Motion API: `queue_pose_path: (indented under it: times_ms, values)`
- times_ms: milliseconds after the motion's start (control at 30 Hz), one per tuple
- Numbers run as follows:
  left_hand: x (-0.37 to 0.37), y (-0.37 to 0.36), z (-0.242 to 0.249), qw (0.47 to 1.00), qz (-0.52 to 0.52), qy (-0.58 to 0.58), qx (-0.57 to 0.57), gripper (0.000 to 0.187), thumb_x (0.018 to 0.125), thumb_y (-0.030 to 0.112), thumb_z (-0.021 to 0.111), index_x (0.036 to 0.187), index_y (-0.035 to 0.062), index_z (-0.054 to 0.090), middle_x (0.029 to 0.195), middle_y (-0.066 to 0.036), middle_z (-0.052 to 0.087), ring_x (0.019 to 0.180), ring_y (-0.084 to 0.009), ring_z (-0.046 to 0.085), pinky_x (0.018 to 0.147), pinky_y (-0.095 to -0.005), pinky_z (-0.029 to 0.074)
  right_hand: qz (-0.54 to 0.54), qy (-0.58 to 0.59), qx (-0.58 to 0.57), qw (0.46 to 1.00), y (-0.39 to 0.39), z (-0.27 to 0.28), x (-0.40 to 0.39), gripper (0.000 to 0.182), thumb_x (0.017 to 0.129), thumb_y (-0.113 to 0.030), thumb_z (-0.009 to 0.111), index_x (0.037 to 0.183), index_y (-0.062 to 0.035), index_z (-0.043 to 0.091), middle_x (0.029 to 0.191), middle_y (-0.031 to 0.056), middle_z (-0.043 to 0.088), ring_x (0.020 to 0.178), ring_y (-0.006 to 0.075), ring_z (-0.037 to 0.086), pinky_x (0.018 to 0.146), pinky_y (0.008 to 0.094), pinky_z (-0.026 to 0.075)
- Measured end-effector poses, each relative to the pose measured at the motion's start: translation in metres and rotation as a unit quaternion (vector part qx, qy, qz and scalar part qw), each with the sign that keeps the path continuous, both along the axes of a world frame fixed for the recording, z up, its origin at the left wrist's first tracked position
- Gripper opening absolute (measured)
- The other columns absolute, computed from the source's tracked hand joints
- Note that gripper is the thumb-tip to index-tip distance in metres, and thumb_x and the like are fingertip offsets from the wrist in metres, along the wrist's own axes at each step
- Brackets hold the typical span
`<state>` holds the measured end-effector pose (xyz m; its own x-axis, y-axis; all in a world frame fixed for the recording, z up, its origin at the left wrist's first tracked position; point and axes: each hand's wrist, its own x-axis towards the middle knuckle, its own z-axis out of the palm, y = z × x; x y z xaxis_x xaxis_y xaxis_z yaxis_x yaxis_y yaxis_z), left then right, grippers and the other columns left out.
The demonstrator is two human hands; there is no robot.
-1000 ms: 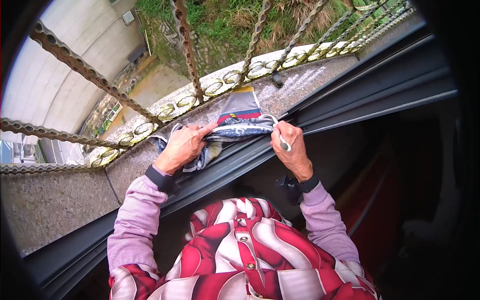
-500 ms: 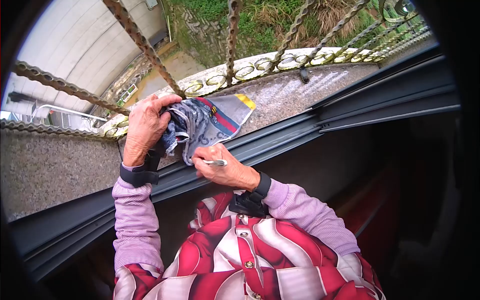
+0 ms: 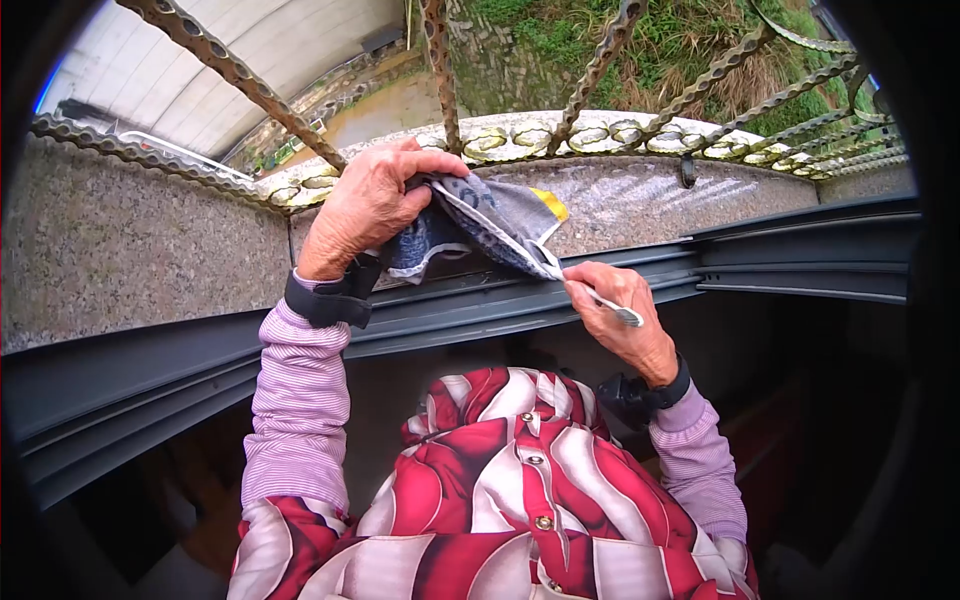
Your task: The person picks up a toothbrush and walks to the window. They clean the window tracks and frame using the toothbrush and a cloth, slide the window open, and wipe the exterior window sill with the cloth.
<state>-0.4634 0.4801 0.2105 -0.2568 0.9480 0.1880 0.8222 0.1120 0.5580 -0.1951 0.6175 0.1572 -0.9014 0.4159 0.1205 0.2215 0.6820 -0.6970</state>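
A grey and dark blue cloth (image 3: 500,215) with white edging and a yellow corner hangs bunched over the stone sill and the window track. My left hand (image 3: 375,205) is closed on its upper left part, close to the railing. At the cloth's lower right corner, my right hand (image 3: 625,310) pinches the edge, pulling it fairly taut. A slim white toothbrush (image 3: 615,308) also sticks out of my right hand, its head toward me. The fingers partly hide its handle.
The dark metal window track (image 3: 500,310) runs across in front of me. Beyond it lies a speckled stone sill (image 3: 130,250), bordered by a rusty twisted-bar railing (image 3: 445,75). Grass (image 3: 690,70) and a pale roof (image 3: 260,50) show below outside.
My right hand has moved right with the toothbrush and now pulls out the cloth's corner. The cloth is turned, its striped face no longer showing. The view has shifted left.
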Motion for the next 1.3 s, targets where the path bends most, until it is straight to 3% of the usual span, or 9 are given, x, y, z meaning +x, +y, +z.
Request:
queue_pose_path:
  times_ms: [133,233,400,500,633,767,1033,1167,1300]
  values:
    - [0.0,-0.002,-0.001,0.999,0.02,0.034,0.014,0.04,0.067,-0.005,0.055,0.101,0.0109,0.069,0.082,-0.01,0.058,0.081,-0.028,0.06,0.075,-0.0348,0.048,0.065,-0.006,0.112,0.992,-0.014,-0.006,-0.018,0.012,0.085,-0.012,0.057,0.083,0.0003,0.058,0.07,0.0179,0.059,0.066,0.0364,0.06,0.06,0.0443,0.048]
    - [0.0,-0.019,-0.001,0.997,0.079,0.005,0.025,0.038,0.069,-0.006,0.053,0.1,0.0092,0.069,0.082,-0.01,0.061,0.081,-0.0256,0.061,0.077,-0.0323,0.047,0.121,0.057,-0.011,0.991,-0.015,-0.007,-0.031,0.01,0.084,-0.009,0.055,0.081,0.0,0.059,0.068,0.0174,0.059,0.065,0.0355,0.061,0.06,0.0436,0.048]
    - [0.004,-0.046,0.012,0.982,0.171,-0.05,0.063,0.034,0.07,-0.008,0.052,0.095,0.005,0.07,0.083,-0.009,0.061,0.081,-0.0212,0.061,0.077,-0.0279,0.046,0.12,-0.015,-0.173,0.977,-0.021,-0.007,-0.062,0.016,0.082,-0.014,0.058,0.082,0.0014,0.063,0.067,0.0157,0.061,0.063,0.0323,0.062,0.059,0.0376,0.048]
    - [0.008,-0.059,0.019,0.976,0.19,-0.054,0.095,0.034,0.07,-0.012,0.051,0.095,0.0022,0.069,0.088,-0.008,0.064,0.085,-0.0187,0.061,0.079,-0.0261,0.046,0.186,0.014,-0.18,0.966,-0.034,-0.016,-0.086,0.02,0.087,-0.017,0.057,0.086,0.0008,0.065,0.068,0.0133,0.062,0.061,0.0235,0.063,0.057,0.0341,0.048]
    - [0.016,-0.075,0.022,0.967,0.219,-0.015,0.128,0.036,0.07,-0.01,0.053,0.094,0.0085,0.072,0.081,-0.01,0.061,0.079,-0.024,0.062,0.072,-0.0306,0.048,0.266,0.043,-0.177,0.947,-0.08,-0.022,-0.133,0.021,0.085,-0.019,0.058,0.085,0.0014,0.064,0.074,0.0183,0.064,0.07,0.0341,0.063,0.063,0.0396,0.049]
    - [0.023,-0.092,0.015,0.956,0.277,0.045,0.086,0.035,0.071,-0.01,0.053,0.094,0.0088,0.071,0.085,-0.011,0.06,0.08,-0.0261,0.062,0.073,-0.0325,0.048,0.243,0.122,-0.242,0.931,-0.125,-0.056,-0.156,0.017,0.083,-0.015,0.055,0.082,-0.0002,0.063,0.072,0.0212,0.063,0.071,0.0397,0.062,0.066,0.0465,0.048]
    - [0.025,-0.084,0.0,0.962,0.255,-0.021,0.093,0.035,0.072,-0.01,0.052,0.098,0.0069,0.069,0.084,-0.01,0.059,0.08,-0.0254,0.062,0.073,-0.033,0.048,0.158,0.082,-0.084,0.98,-0.056,-0.028,-0.084,0.016,0.083,-0.015,0.056,0.082,-0.0004,0.063,0.066,0.0167,0.06,0.061,0.0329,0.061,0.057,0.0396,0.048]
    - [0.026,-0.069,0.016,0.981,0.178,0.0,0.075,0.035,0.071,-0.009,0.054,0.095,0.0093,0.07,0.082,-0.011,0.058,0.078,-0.0271,0.061,0.072,-0.0333,0.048,0.123,-0.075,-0.093,0.985,-0.002,0.01,-0.054,0.018,0.08,-0.014,0.055,0.071,0.0008,0.059,0.064,0.0182,0.057,0.064,0.0351,0.06,0.06,0.0436,0.046]
    - [0.029,-0.069,0.033,0.98,0.172,0.002,0.098,0.034,0.071,-0.011,0.052,0.093,0.0081,0.069,0.083,-0.01,0.059,0.078,-0.0263,0.062,0.073,-0.0324,0.048,0.209,-0.012,-0.073,0.975,-0.017,-0.005,-0.079,0.019,0.085,-0.017,0.057,0.084,0.0006,0.063,0.067,0.0157,0.06,0.064,0.032,0.061,0.061,0.0397,0.047]
